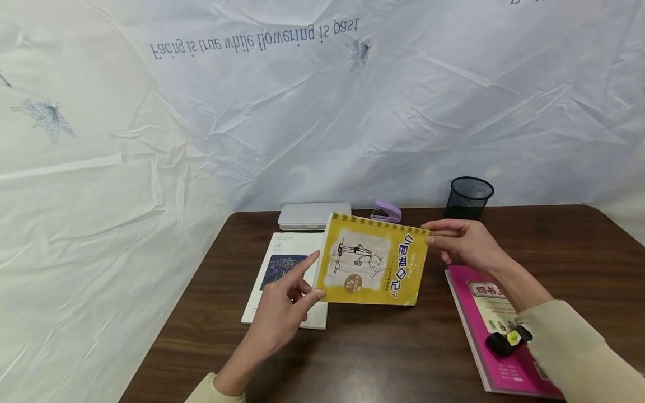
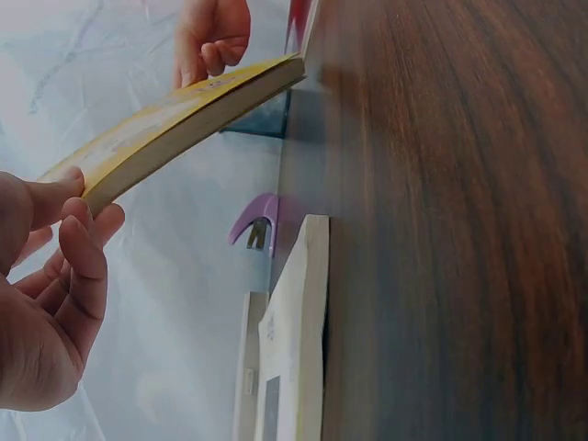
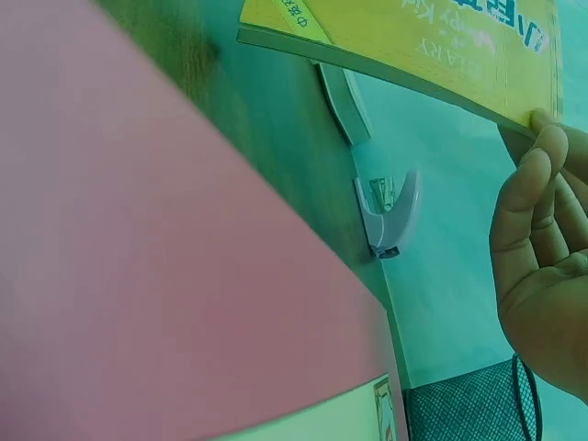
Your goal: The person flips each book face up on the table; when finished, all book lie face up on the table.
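Observation:
A yellow paperback book (image 1: 373, 260) with a cartoon figure on its cover is held up above the table, tilted, between both hands. My left hand (image 1: 282, 305) pinches its left edge near the lower corner, thumb on the cover. At the upper right corner, my right hand (image 1: 466, 243) pinches the book between thumb and fingers. In the left wrist view the page edges of the yellow book (image 2: 197, 133) show. Partly behind my left hand lies a white book (image 1: 274, 246) with a dark picture. Under my right forearm is a magenta book (image 1: 468, 324).
Along the back of the dark wooden table (image 1: 383, 358) are a white flat case (image 1: 314, 215), a purple stapler (image 1: 387, 211) and a black mesh pen holder (image 1: 468, 197). A white printed curtain (image 1: 322, 112) hangs behind and at the left.

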A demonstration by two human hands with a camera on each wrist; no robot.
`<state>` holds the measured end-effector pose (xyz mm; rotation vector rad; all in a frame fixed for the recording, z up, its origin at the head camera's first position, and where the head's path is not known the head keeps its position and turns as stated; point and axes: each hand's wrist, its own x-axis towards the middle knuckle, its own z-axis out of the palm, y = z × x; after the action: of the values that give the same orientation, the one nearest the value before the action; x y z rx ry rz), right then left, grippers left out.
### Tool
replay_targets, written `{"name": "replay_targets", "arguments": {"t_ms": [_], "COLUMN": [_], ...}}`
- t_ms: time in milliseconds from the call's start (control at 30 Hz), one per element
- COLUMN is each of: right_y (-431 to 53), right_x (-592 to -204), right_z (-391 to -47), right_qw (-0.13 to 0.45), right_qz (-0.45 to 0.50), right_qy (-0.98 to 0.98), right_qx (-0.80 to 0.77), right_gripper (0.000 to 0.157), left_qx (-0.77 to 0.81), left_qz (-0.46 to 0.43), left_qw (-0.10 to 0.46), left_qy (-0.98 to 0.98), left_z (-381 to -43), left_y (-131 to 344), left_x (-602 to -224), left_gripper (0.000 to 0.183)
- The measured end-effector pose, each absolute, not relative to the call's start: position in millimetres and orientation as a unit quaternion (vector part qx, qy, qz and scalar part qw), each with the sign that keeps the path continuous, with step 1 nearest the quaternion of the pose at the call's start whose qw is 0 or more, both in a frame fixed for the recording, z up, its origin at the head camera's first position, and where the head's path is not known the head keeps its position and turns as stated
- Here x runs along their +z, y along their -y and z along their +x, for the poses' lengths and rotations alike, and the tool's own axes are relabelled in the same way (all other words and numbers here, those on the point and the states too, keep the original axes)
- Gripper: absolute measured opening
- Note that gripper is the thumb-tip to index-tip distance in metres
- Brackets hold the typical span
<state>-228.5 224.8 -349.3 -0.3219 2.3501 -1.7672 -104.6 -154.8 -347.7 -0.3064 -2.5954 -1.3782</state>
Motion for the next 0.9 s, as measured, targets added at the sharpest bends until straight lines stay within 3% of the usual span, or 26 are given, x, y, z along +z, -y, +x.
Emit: {"name": "replay_targets", "arguments": {"t_ms": [467, 900], "right_y": [-214, -197], "right_x": [-356, -370], "right_z": [-234, -235], "right_qw": [0.093, 0.063], "right_qz": [-0.077, -0.064], "right_qy": [-0.789, -0.796], "right_qx": [-0.602, -0.598], "right_gripper": [0.035, 0.042], "left_qx": [-0.553, -0.564], "left_qz": [-0.078, -0.032], "left_qw": [-0.025, -0.063], "left_qy": [0.829, 0.823], "left_z": [-119, -133], "left_y": [167, 176], "left_x": [-359, -372], "left_gripper": [0.071, 0.068]}}
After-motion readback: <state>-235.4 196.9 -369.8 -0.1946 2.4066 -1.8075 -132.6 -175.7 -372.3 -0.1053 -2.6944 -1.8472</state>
